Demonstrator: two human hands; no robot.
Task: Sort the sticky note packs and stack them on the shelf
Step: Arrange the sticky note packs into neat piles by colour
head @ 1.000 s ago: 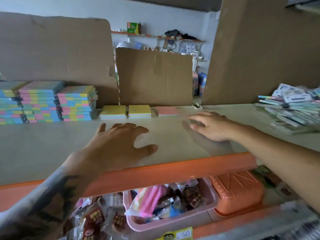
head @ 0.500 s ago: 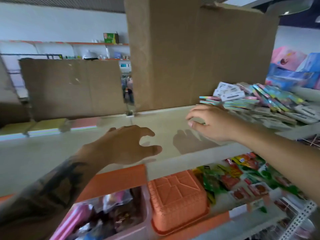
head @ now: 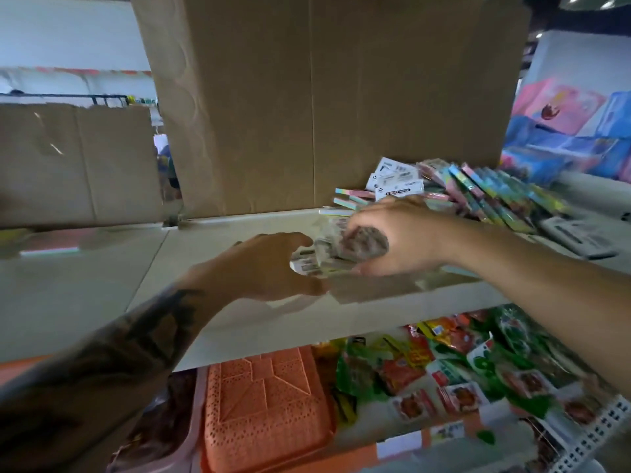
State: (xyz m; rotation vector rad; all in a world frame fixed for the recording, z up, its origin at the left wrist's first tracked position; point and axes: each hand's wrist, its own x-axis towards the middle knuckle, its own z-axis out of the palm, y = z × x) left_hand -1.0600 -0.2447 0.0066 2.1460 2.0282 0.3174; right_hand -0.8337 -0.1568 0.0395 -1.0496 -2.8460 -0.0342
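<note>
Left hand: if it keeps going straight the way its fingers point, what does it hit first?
The left hand points right, toward the sticky note packs that the right hand grips. Those packs come first; its fingertips look at or nearly touching them, though blur hides actual contact.

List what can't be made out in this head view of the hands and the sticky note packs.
- Packs between the hands: motion-blurred, count and colours unreadable.
- Right hand fingers: curled round the packs, tips hidden beneath.
- Left hand fingertips: hidden behind the packs, grip uncertain.
- Loose pile: its right end smeared by blur.
- Space behind the cardboard box: blocked.
</note>
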